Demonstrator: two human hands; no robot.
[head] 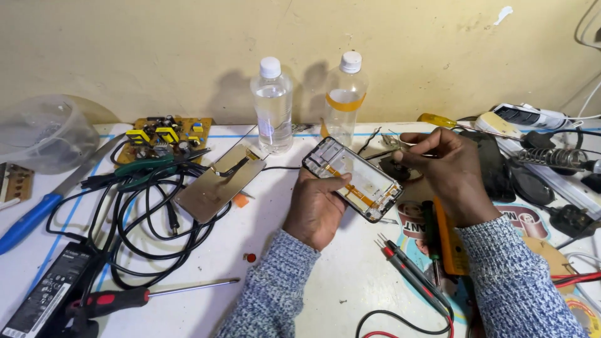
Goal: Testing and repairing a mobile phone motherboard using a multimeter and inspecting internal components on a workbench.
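The left hand (316,209) is gripping an opened phone frame (352,178) from below, thumb lying over its near-left edge, and is tilting it above the middle of the white table (282,263). Inside the frame an orange flex ribbon (350,188) is running diagonally. The right hand (447,172) is hovering just right of the frame, fingers pinched narrow on something thin and dark; what it is holding is too small to tell. To do this step well, the left hand should be keeping the frame steady and level, with the thumb staying off the ribbon, which looks easy to crease. The right hand should be approaching from the far-right corner with a light, shallow touch, since the frame walls look thin. To the left, a detached metallic back panel (219,181) is lying flat beside a tangle of black cables (150,219) and a circuit board (166,138). 2 clear bottles (273,106) are standing at the far edge against the wall, close enough to be knocked by a careless elbow. A red-handled screwdriver (144,295) is resting near left, and multimeter probes (407,266) are lying near right, just beside the right sleeve.
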